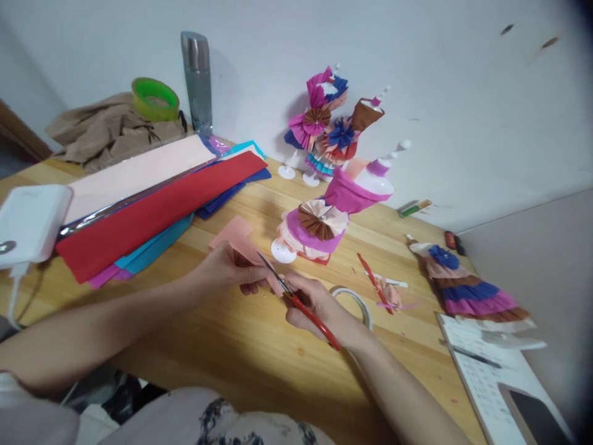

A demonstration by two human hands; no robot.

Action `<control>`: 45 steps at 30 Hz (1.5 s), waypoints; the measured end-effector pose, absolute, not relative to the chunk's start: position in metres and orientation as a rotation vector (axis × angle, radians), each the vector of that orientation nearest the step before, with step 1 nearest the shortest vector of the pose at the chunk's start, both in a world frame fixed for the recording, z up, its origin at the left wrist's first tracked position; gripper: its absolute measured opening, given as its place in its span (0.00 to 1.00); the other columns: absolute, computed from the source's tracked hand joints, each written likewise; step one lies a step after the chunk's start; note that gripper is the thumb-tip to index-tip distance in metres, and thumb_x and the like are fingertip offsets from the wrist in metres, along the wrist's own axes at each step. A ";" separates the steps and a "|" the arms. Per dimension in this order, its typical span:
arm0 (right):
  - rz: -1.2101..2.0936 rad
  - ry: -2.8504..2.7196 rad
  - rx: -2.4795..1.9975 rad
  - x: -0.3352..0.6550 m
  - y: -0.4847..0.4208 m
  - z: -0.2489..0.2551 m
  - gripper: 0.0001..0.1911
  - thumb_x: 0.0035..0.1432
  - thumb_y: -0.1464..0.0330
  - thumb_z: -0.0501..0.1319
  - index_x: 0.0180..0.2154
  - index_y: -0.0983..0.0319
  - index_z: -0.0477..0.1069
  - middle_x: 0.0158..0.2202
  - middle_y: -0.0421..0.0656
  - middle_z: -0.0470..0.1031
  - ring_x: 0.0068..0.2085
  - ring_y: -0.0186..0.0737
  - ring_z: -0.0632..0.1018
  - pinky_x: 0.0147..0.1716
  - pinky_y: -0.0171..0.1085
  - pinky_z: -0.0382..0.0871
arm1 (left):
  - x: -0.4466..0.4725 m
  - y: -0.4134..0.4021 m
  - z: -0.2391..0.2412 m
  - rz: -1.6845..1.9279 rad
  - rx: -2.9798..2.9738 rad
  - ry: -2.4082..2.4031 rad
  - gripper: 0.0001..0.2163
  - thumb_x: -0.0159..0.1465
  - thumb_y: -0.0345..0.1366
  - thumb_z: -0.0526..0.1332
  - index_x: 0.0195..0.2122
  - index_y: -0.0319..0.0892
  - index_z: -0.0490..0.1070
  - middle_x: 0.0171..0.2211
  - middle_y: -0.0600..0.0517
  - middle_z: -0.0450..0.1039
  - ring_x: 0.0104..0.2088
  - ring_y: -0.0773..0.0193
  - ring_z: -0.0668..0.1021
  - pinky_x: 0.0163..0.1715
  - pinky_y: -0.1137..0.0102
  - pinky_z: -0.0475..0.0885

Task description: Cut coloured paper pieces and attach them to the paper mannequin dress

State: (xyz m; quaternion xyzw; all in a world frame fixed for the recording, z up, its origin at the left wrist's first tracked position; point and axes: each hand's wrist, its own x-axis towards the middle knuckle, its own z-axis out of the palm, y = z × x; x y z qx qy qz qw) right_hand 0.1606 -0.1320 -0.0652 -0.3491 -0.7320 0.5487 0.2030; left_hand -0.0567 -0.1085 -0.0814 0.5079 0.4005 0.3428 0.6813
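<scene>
My left hand [234, 270] pinches a strip of peach crepe paper [237, 233] between thumb and fingers above the table. Red-handled scissors [315, 320] are in my right hand [312, 301], their blades at the paper's near edge, close to my left fingertips. Just beyond my hands stands a mini dress form [359, 185] on a round white base, dressed in magenta and peach paper with a brown and cream pleated rosette [323, 219]. A roll of white tape [354, 304] lies to the right, partly behind my right wrist.
Folded crepe paper sheets [162, 207] and a white power bank [34, 222] lie left. Behind stand a steel flask [197, 83], green tape [155, 99] and more dressed forms [319, 117]. Right are paper scraps [389, 293], a paper-dressed figure [477, 290], a notebook [477, 364] and a phone [537, 414].
</scene>
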 end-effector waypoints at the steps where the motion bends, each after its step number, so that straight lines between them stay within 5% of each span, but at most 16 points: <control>1: 1.521 -2.046 -0.989 0.162 -0.132 -0.067 0.09 0.52 0.71 0.60 0.39 0.61 0.70 0.32 0.38 0.69 0.29 0.33 0.64 0.28 0.32 0.59 | -0.057 -0.108 -0.081 0.760 1.137 0.899 0.17 0.52 0.47 0.71 0.27 0.34 0.80 0.21 0.49 0.76 0.19 0.69 0.75 0.19 0.76 0.70; 9: 1.514 -2.062 -0.979 0.167 -0.130 -0.072 0.12 0.57 0.61 0.62 0.40 0.61 0.70 0.28 0.38 0.66 0.30 0.36 0.66 0.31 0.34 0.63 | -0.058 -0.106 -0.078 0.733 1.113 0.908 0.17 0.51 0.47 0.72 0.26 0.35 0.80 0.21 0.49 0.77 0.19 0.68 0.76 0.20 0.76 0.72; 17: 1.566 -2.064 -1.071 0.177 -0.126 -0.063 0.17 0.54 0.57 0.66 0.38 0.63 0.69 0.26 0.34 0.57 0.25 0.31 0.58 0.23 0.31 0.52 | -0.062 -0.101 -0.069 0.745 1.031 0.925 0.13 0.49 0.43 0.73 0.24 0.37 0.80 0.18 0.50 0.77 0.20 0.68 0.76 0.21 0.76 0.71; 23: 1.342 -2.313 -1.285 0.192 -0.124 -0.049 0.17 0.51 0.60 0.70 0.40 0.61 0.72 0.29 0.38 0.70 0.28 0.35 0.67 0.26 0.33 0.60 | -0.066 -0.096 -0.063 0.913 0.919 1.013 0.09 0.48 0.39 0.73 0.22 0.38 0.79 0.20 0.50 0.77 0.21 0.69 0.75 0.22 0.76 0.70; 29: 0.972 -2.676 -1.337 0.178 -0.133 -0.046 0.25 0.47 0.73 0.67 0.50 0.59 0.73 0.46 0.48 0.78 0.44 0.47 0.78 0.40 0.39 0.69 | -0.063 -0.098 -0.063 1.014 0.895 1.028 0.10 0.50 0.40 0.72 0.24 0.37 0.80 0.19 0.50 0.76 0.21 0.69 0.74 0.22 0.75 0.68; 35: 0.733 -2.821 -1.478 0.165 -0.151 -0.043 0.19 0.54 0.71 0.63 0.49 0.59 0.74 0.38 0.47 0.80 0.33 0.44 0.79 0.31 0.37 0.64 | -0.059 -0.105 -0.068 1.094 0.948 0.986 0.08 0.50 0.38 0.72 0.23 0.38 0.79 0.20 0.52 0.76 0.22 0.68 0.74 0.23 0.75 0.67; 39: 0.647 -2.575 -1.567 0.162 -0.156 -0.038 0.13 0.57 0.68 0.64 0.46 0.60 0.75 0.36 0.47 0.80 0.33 0.44 0.79 0.31 0.37 0.65 | -0.053 -0.114 -0.068 1.119 0.991 0.944 0.09 0.52 0.39 0.70 0.22 0.39 0.77 0.21 0.51 0.77 0.22 0.69 0.73 0.24 0.74 0.68; 45: 1.102 -1.823 -1.269 0.145 -0.150 -0.050 0.12 0.50 0.63 0.69 0.34 0.61 0.72 0.34 0.43 0.78 0.34 0.40 0.77 0.33 0.37 0.71 | -0.039 -0.129 -0.072 1.079 0.979 0.873 0.09 0.53 0.40 0.70 0.29 0.39 0.79 0.23 0.53 0.75 0.26 0.66 0.73 0.25 0.73 0.68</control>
